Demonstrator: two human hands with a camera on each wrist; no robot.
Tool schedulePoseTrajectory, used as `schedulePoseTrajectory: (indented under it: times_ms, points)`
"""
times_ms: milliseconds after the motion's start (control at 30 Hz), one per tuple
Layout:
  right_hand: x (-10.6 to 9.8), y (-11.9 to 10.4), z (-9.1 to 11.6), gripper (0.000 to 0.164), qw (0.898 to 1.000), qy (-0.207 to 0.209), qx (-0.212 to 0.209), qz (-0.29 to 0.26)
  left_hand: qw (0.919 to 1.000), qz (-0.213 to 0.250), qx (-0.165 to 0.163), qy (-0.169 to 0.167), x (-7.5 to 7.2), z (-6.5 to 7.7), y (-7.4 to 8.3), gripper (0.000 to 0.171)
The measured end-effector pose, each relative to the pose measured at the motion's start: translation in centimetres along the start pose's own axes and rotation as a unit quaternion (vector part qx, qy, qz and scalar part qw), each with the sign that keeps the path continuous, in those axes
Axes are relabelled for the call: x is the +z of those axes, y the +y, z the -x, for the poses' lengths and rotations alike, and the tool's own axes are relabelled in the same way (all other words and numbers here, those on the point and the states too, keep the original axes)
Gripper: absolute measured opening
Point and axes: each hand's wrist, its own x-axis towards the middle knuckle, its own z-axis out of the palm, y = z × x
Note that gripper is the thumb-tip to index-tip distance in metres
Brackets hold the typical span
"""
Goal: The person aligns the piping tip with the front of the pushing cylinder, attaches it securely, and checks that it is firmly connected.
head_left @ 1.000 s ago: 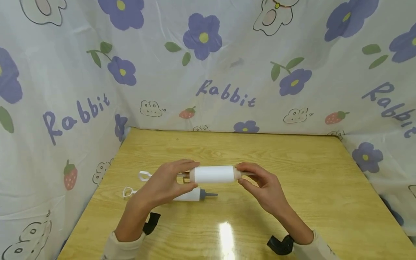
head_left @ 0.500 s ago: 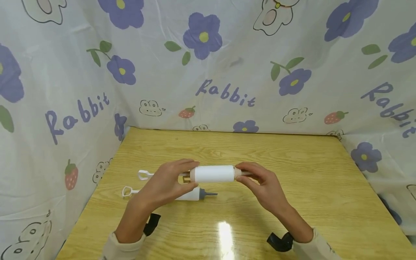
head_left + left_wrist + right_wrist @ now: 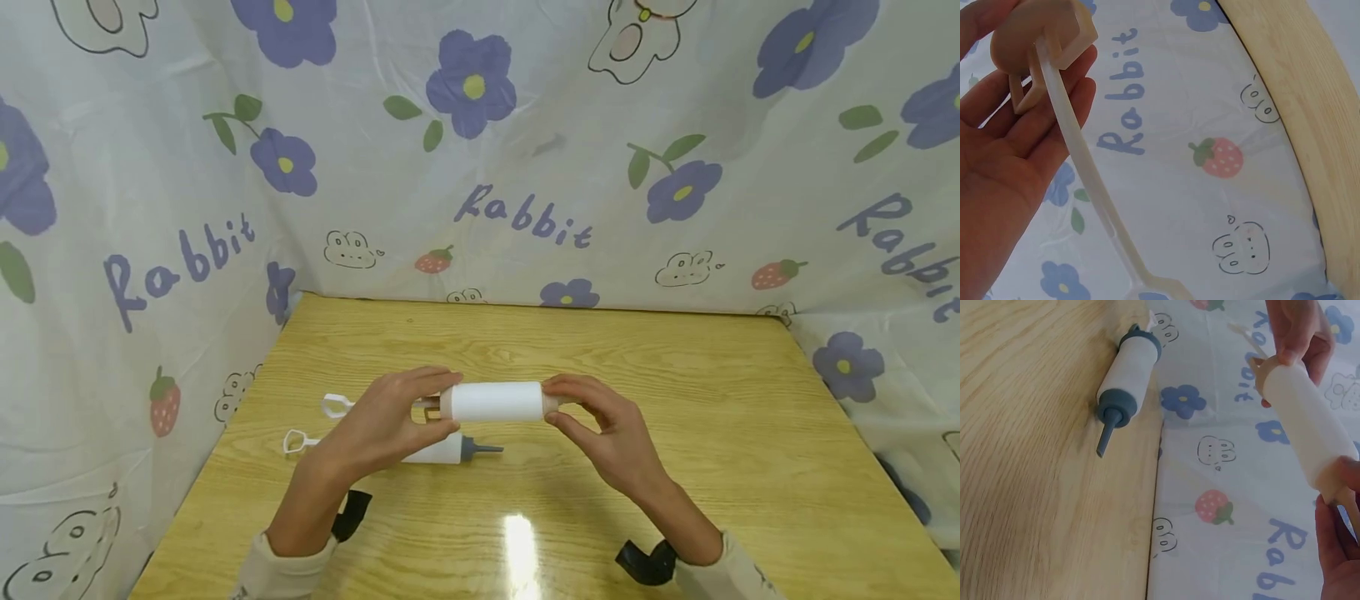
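Note:
A white plunger syringe (image 3: 497, 402) with beige end caps is held level above the table, between both hands. My left hand (image 3: 378, 421) grips its left end cap with fingers and thumb. In the left wrist view, the beige flanged cap (image 3: 1013, 47) sits at the fingers, and a pale plunger rod (image 3: 1082, 156) runs out to a loop handle. My right hand (image 3: 611, 421) pinches the right cap, where a beige nozzle (image 3: 1346, 506) comes out; the hand partly hides it. Below lies a second syringe (image 3: 438, 450) with grey ends, partly behind my left hand.
The wooden table (image 3: 712, 433) carries the grey-ended syringe, whose white loop handle (image 3: 296, 442) points left and nozzle points right. A patterned cloth (image 3: 517, 167) hangs along the back and sides. Black wrist mounts (image 3: 647, 564) sit under the forearms.
The right thumb and fingers have closed in slightly on the beige cap, and less of the nozzle shows. The held syringe and left hand stay almost in place.

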Motion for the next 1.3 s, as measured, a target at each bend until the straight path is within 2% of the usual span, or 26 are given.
schedulePoseTrajectory:
  times_ms: [67,267,467,567,867,1067,1300]
  points:
    - [-0.12,0.01,-0.01,0.036,1.000,-0.002,0.017,0.003,1.0000,0.001,-0.001,0.001,0.01,0.01,0.02,0.050]
    - [-0.44,-0.17,-0.05,0.031,0.994,0.001,0.091,0.065,0.9999,-0.015,0.002,0.004,0.07,0.00,0.21,0.051]
    - [-0.49,-0.17,-0.04,0.035,0.990,-0.026,0.126,0.051,0.9995,-0.030,0.001,0.011,0.05,0.18,0.19,0.051]
    - [-0.56,-0.21,-0.02,0.037,0.989,-0.040,0.132,0.052,0.9994,-0.032,0.002,0.013,0.04,0.26,0.11,0.051]
    - [-0.50,-0.33,-0.14,0.030,0.982,-0.049,0.159,0.088,0.9985,-0.051,0.015,0.016,0.16,0.35,0.14,0.051]
    - [-0.53,-0.29,-0.14,0.042,0.986,-0.072,0.134,0.061,0.9982,-0.056,0.010,0.019,0.18,0.40,0.09,0.052]
    - [-0.61,-0.12,-0.04,0.034,0.987,-0.067,0.118,0.091,0.9977,-0.060,0.020,0.023,0.38,0.23,0.19,0.050]
